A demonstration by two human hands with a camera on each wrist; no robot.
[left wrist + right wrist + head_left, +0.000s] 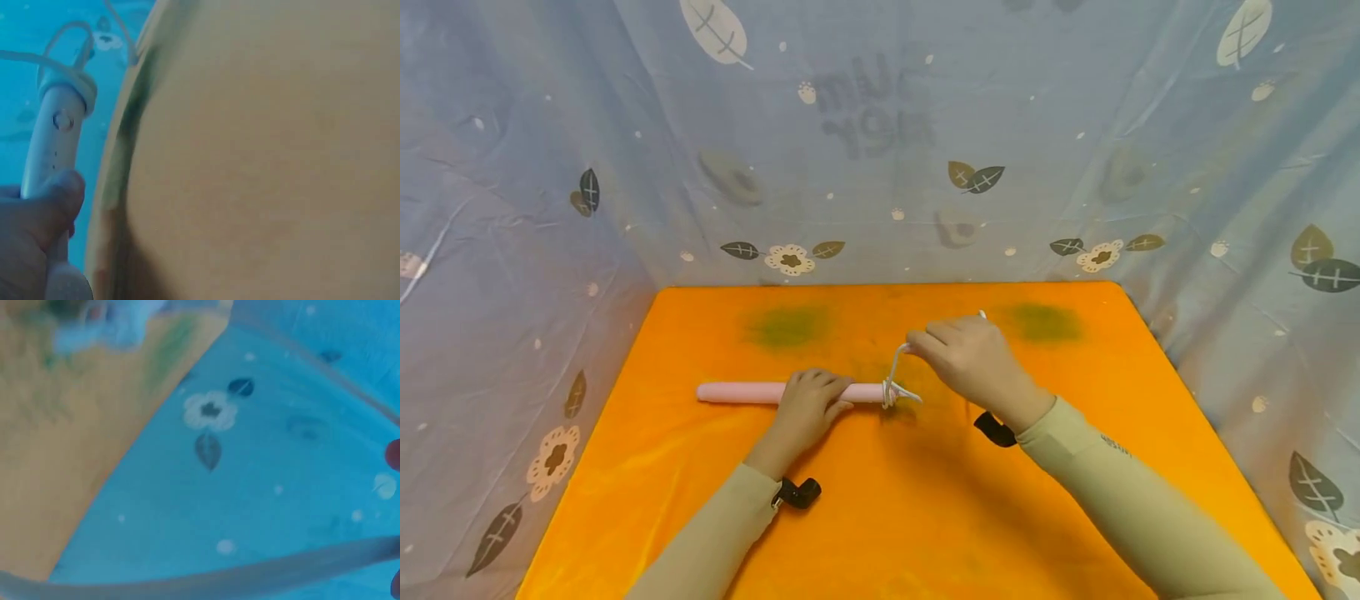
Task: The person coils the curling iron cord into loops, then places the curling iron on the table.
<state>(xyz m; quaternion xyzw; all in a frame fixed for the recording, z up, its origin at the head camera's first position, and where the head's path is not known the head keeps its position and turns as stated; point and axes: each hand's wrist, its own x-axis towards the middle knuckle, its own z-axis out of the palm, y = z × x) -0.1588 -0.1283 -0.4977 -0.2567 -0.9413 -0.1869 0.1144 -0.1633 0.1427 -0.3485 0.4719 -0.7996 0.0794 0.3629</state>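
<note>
Orange tabletop (887, 533); on it, pink wand (741, 392) with white cord (887, 395)

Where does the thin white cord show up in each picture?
Head: near centre, the thin white cord runs from the right hand to the smooth pink rod.
Left wrist: upper left, the cord looped around the rod's end.
Right wrist: bottom, the cord crossing, blurred.
Shared landmark: blue flower-printed cloth.

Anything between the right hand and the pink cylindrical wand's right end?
Only the thin white cord, running from the right hand down to loops around the right end of the pink wand; nothing else visible. The left hand grips the wand farther left.
</note>
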